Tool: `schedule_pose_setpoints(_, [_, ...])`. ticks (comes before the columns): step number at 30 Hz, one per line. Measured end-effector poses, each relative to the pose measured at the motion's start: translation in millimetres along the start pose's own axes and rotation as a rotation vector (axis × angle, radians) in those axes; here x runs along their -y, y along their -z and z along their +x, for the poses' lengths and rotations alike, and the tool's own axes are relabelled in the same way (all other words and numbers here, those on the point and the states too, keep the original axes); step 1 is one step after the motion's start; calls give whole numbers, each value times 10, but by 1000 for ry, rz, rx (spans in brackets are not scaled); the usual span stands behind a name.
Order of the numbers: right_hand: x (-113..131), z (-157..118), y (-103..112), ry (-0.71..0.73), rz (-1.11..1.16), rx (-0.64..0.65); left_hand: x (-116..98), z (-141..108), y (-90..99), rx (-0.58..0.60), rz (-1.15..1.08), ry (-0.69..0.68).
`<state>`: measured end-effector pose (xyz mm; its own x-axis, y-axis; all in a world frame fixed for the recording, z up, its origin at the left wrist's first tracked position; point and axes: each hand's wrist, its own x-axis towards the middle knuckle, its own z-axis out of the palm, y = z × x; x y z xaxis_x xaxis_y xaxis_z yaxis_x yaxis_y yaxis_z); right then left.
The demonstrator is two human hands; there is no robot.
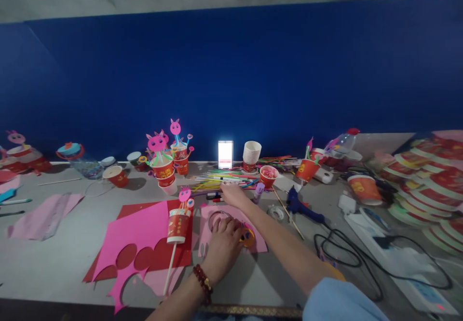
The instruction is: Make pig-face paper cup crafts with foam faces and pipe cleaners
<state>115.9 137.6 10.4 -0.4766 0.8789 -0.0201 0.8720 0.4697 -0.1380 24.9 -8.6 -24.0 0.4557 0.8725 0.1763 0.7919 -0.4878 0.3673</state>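
Note:
My left hand (224,238), a beaded bracelet at its wrist, rests palm down on a light pink sheet (204,229) with cut-outs. Its fingers lie forward over the paper, and the thumb side is by a small orange disc (248,237) with a face-like marking. Farther off, my right hand (233,194) reaches to a heap of coloured pipe cleaners (208,182) and pens. Its fingertips are among them, too small and partly hidden to show whether they grip anything. To the left, a red paper cup (178,225) with a pink paper figure is mounted on a white stick.
Bright pink paper (144,229) with round holes lies on red sheets. Decorated cups (162,169), a lit phone (225,154) and stacked white cups (251,152) stand at the back. On the right are a blue glue gun (302,205), cables, a power strip (383,253) and cup stacks (430,181).

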Motion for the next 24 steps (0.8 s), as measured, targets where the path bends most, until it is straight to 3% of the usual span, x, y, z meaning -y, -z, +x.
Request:
schedule_pose_setpoints(8, [-14,-66,269,52,56,-36,38,-52,107,-106,-91,-45])
schedule_pose_setpoints(14, [61,-661,638,131,204,-92,205,-88,454,-554,15,53])
schedule_pose_setpoints(15, [49,-791,692,168,240,-81,232,-81,514,-545,43,57])
schedule_pose_setpoints(17, [-13,-1043,772,226,346,-67,265,-70,603,-409,27,10])
schedule_pose_setpoints(19, [-112,-1260,799,233,630,-64,264,-74,636,-289,-25,-44])
schedule_pose_setpoints(24, [-205,-1553,622,-25,1384,-37,110,-80,562,-265,-143,-100])
